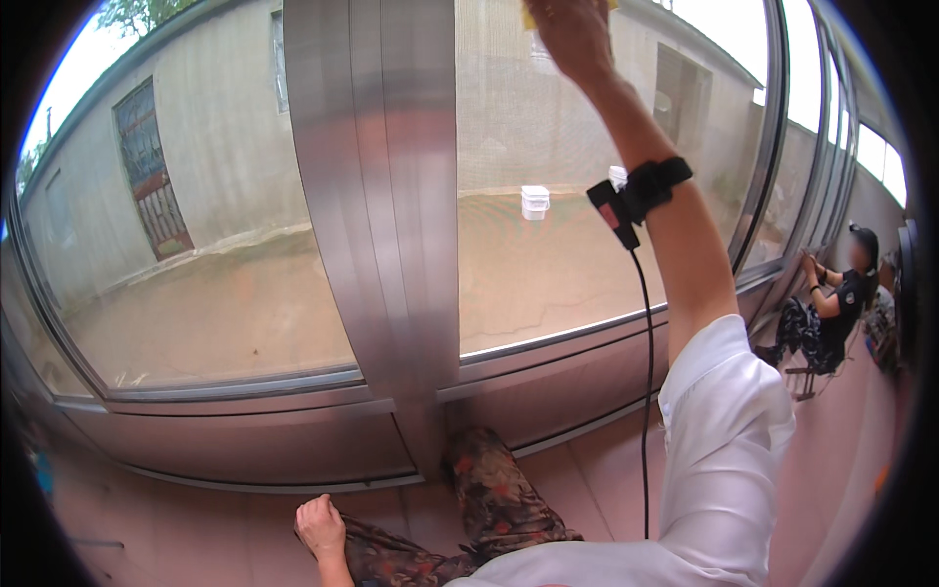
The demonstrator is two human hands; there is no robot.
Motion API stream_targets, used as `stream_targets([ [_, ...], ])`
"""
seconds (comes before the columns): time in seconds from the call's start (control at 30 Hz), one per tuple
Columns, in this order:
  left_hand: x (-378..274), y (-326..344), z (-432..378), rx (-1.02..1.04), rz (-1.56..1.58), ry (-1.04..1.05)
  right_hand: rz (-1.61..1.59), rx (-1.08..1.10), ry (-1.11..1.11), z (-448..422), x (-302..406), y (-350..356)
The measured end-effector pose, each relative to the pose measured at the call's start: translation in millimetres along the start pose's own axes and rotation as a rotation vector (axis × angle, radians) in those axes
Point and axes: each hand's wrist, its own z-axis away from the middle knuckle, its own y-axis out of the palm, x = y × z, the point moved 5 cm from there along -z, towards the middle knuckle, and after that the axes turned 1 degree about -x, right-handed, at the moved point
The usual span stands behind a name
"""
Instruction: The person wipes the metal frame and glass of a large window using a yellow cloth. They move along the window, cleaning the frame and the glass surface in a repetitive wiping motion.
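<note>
My right hand [576, 37] is raised at the top edge, in front of the window pane [513, 279]. It grips a yellow cloth or sponge [530, 16], of which only small edges show on either side of the hand. The fingertips are cut off by the frame. A black strap with a small device [656, 189] sits on the right forearm, and a black cable hangs from it. Low in the view, my left hand [321, 524] rests with curled fingers on my knee, over the patterned trousers [411, 554]; its palm is hidden.
A wide metal window post [392, 220] divides two glazed panels above a metal sill panel [279, 447]. Through the glass stand a white bucket [535, 203] and a building wall [220, 147]. At right, another person [836, 301] sits on a low stool [803, 381] by the windows.
</note>
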Motion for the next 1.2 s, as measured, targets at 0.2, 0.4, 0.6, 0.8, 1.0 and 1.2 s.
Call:
stream_targets([
  [0.2, -5.6, 8.5, -3.7, 0.000, 0.009, 0.037, 0.101, -0.280, 0.180, 60.5, -211.3, -6.1],
  [0.4, -3.6, 1.6, -2.9, 0.043, 0.008, 0.044, 0.206, -0.115, 0.467, 258.2, -259.2, -46.4],
  [0.6, -3.8, 6.4, -2.1, 0.087, -0.050, 0.085, 0.043, -0.013, 0.907, 438.7, -137.0, -75.9],
  [0.8, -7.5, 26.4, -9.0, 0.159, -0.080, 0.122, -0.097, 0.294, 0.732, 472.9, 58.5, -92.4],
  [1.0, -4.8, 28.9, -13.6, 0.214, -0.094, 0.084, -0.141, 0.283, 0.672, 448.4, 11.5, -97.0],
  [1.2, 48.2, 34.7, 3.2, 0.291, -0.316, -0.184, -0.043, 0.169, 0.779, 439.0, -171.8, -111.7],
])
